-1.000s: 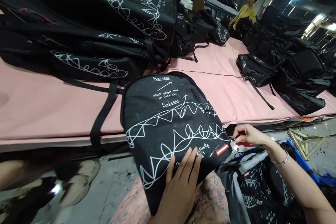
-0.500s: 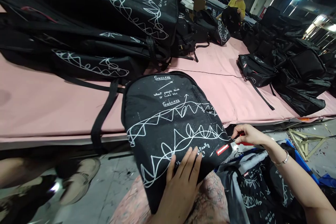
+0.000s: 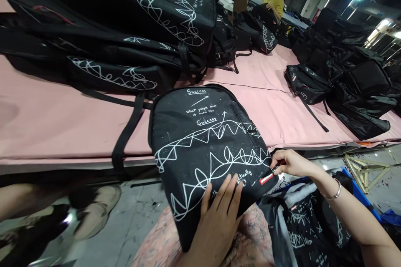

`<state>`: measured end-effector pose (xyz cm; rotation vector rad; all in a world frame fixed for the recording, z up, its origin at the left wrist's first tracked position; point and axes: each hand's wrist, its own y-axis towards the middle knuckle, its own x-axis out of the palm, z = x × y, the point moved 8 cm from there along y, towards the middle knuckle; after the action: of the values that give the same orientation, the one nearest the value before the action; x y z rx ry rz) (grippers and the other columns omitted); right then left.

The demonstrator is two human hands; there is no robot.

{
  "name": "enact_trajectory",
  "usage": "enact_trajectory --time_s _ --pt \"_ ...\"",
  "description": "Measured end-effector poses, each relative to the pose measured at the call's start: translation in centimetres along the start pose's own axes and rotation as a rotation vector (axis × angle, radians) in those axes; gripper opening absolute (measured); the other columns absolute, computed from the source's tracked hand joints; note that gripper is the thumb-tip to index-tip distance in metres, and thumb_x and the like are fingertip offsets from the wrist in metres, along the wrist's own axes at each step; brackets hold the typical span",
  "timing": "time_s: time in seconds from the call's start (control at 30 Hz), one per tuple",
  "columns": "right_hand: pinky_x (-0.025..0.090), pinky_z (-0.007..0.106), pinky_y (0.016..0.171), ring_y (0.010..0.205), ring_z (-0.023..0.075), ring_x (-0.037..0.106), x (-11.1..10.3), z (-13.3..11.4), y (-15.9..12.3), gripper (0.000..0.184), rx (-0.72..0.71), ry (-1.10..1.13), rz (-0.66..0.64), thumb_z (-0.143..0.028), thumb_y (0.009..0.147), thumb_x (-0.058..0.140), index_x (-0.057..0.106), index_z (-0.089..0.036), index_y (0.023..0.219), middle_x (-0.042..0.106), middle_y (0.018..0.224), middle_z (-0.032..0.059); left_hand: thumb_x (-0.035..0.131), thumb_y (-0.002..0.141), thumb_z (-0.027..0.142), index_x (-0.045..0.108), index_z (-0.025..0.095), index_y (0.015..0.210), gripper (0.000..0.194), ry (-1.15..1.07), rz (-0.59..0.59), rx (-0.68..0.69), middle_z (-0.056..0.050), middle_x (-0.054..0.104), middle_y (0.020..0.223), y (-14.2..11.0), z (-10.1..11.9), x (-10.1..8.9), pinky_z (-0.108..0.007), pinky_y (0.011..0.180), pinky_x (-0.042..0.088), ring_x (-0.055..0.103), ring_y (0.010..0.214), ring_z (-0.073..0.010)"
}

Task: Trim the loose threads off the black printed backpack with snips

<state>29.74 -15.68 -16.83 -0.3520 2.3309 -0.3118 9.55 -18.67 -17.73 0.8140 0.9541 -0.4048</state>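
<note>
Pinched between the thumb and fingers of the right hand (image 3: 290, 163) was a small red-and-black tool (image 3: 282, 162), mostly hidden, at the lower right edge of a black backpack (image 3: 200, 139); the left hand (image 3: 217, 221) gripped nothing, its fingers spread on the bag's front. Across the view ran a pink-covered table (image 3: 78, 129), with a stack of black bags (image 3: 125, 54) at its left, some bearing white scribbles, and a heap of dark bags (image 3: 360, 77) at its right. The backpack lay with its top over the table's near edge and its lower end over the person's patterned clothing (image 3: 156, 240). White lettering, "Success" twice among it, and looping lines covered its front. Beyond the table stood a co-worker (image 3: 275, 0) in a yellow top. Smaller were the silver bracelet (image 3: 337, 188) on the right wrist and the red label (image 3: 266, 179) on the backpack, just beside the tool.
</note>
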Motion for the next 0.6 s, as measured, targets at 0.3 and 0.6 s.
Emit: enact_trajectory --time_s 0.3,0.6 --pt "0.041 0.024 0.063 0.068 0.0126 0.055 0.8 -1.1 0.3 0.012 -0.061 -0.013 0.016 -0.007 0.067 0.068 0.063 -0.015 0.073 0.063 0.073 -0.0005 0.042 0.086 0.035 0.05 0.018 0.122 0.041 0.007 -0.008 -0.005 -0.01 0.051 0.13 -0.2 -0.1 0.2 -0.046 0.109 0.011 0.04 0.124 -0.0232" --pt "0.044 0.024 0.058 0.063 0.0119 0.054 0.2 1.2 -0.5 0.009 0.092 0.143 -0.046 -0.016 0.069 0.064 0.062 -0.015 0.078 0.061 0.074 0.0002 0.041 0.086 0.032 0.048 0.017 0.124 0.041 0.008 -0.003 0.014 -0.009 0.05 0.131 -0.2 -0.2 0.2 -0.047 0.109 0.009 0.039 0.124 -0.0231"
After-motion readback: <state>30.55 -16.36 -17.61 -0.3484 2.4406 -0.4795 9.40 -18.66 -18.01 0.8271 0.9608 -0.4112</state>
